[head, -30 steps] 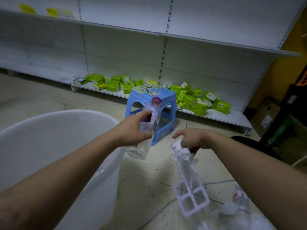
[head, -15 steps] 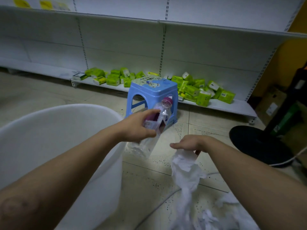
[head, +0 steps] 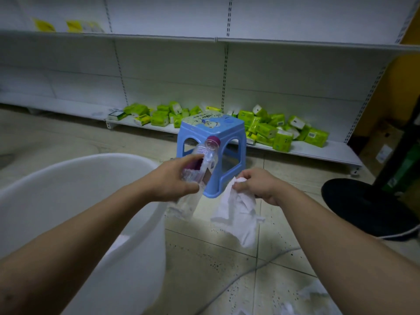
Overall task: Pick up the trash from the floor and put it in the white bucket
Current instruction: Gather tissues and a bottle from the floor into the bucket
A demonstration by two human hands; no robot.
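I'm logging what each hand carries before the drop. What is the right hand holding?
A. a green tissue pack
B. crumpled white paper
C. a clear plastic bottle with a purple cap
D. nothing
B: the right hand pinches crumpled white paper that hangs below it, while the bottle is in the left hand.
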